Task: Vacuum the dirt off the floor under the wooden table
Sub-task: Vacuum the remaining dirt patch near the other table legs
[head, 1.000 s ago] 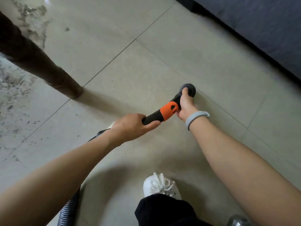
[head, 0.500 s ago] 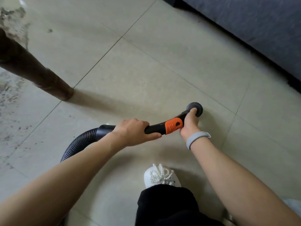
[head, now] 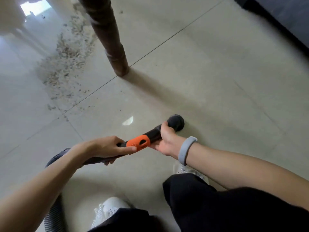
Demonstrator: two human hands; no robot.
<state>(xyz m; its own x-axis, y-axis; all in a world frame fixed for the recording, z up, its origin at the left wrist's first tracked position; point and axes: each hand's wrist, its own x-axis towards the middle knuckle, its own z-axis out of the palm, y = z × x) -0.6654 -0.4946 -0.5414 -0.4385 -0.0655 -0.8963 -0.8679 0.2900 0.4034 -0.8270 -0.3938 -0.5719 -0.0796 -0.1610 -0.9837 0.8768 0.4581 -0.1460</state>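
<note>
We see a pale tiled floor (head: 209, 72) filling most of the view, with a dark piece of furniture (head: 284, 19) along its upper right edge; a brown wooden table leg (head: 108, 36) stands on a tile joint in the upper middle, and the dirt (head: 66, 56), a long scatter of pale crumbs and dark specks, lies on the floor just to its left and trails toward us; nearer us, dark trousers (head: 225, 210) and two white shoes (head: 110, 208) sit at the bottom; a ribbed vacuum hose (head: 53, 215) rises at lower left into a black wand (head: 153, 133) with an orange collar (head: 138, 142), its round open end (head: 176, 123) well apart from the dirt; our left hand (head: 107, 148) is curled round the wand behind the collar; our right hand (head: 167, 139), a grey band (head: 186, 149) on its wrist, grips the wand just ahead of the collar.
</note>
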